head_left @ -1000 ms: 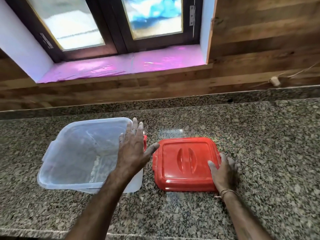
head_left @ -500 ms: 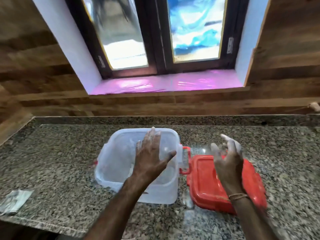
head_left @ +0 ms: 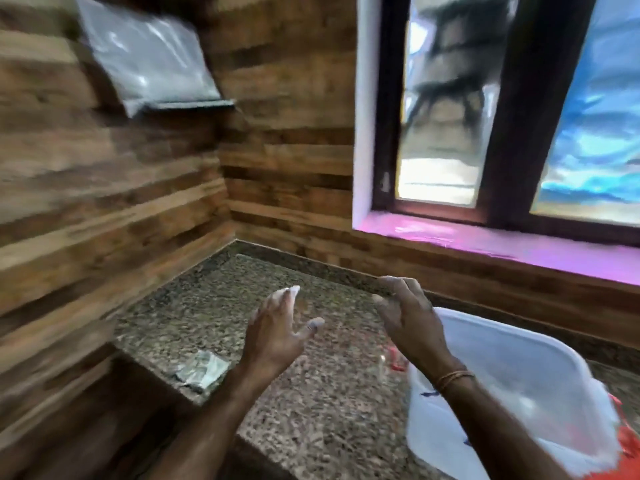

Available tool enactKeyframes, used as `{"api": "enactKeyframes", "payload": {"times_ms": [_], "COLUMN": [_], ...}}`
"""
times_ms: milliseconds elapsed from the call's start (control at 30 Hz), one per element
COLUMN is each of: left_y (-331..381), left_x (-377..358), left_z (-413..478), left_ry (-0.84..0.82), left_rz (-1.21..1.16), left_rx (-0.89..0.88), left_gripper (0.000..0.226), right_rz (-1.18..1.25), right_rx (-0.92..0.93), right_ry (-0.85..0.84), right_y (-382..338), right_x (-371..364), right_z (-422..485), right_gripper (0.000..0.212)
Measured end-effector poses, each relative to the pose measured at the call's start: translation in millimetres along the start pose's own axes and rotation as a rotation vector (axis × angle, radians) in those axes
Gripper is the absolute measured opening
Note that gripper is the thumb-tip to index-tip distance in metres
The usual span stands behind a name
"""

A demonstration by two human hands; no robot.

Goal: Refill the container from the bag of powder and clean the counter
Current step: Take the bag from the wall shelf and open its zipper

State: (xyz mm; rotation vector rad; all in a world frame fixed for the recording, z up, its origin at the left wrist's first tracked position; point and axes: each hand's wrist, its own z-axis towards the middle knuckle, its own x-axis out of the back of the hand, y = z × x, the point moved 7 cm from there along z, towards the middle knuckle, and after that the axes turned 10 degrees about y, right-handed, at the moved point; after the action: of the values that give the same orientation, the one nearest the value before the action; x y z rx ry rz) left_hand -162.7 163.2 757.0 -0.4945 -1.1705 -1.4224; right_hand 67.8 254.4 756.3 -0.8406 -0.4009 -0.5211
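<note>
The translucent plastic container (head_left: 540,386) stands open on the granite counter (head_left: 311,427) at the lower right. A sliver of its red lid (head_left: 627,445) shows behind it at the right edge. My left hand (head_left: 277,334) is raised over the counter, fingers spread, holding nothing. My right hand (head_left: 405,313) hovers beside it, just left of the container's rim, fingers curled apart and empty. White powder dusts my fingertips. A grey plastic bag (head_left: 145,53) leans on a small wall shelf (head_left: 190,105) at the upper left. The picture is blurred by motion.
A crumpled clear wrapper (head_left: 202,368) lies near the counter's left edge. Wood-panelled walls meet in a corner behind the counter. A window with a pink-lined sill (head_left: 502,244) is at the right.
The view has swung left and upward, bringing the corner and the shelf bag into sight. Both hands have left the container and lid and are now raised in the air.
</note>
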Motion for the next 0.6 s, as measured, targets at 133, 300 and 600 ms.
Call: {"api": "enactKeyframes", "payload": {"times_ms": [133, 300, 600], "left_y": [-66.6, -126.6, -178.4], "left_x": [38.1, 86.3, 202.6], "left_z": [31.6, 90.0, 228.4], "left_ry": [0.052, 0.111, 0.322], "left_rz": [0.046, 0.138, 0.240], "left_rx": [0.026, 0.036, 0.060], "left_gripper": [0.082, 0.081, 0.071], "right_rz": [-0.056, -0.068, -0.061], "right_rx": [0.088, 0.142, 0.364], "right_ry": [-0.088, -0.132, -0.115], "right_y": [-55.9, -97.6, -204.9], "right_x": [-56.8, -114.4, -194.0], "right_z": [43.3, 113.1, 271.6], "right_gripper": [0.039, 0.045, 0.053]}}
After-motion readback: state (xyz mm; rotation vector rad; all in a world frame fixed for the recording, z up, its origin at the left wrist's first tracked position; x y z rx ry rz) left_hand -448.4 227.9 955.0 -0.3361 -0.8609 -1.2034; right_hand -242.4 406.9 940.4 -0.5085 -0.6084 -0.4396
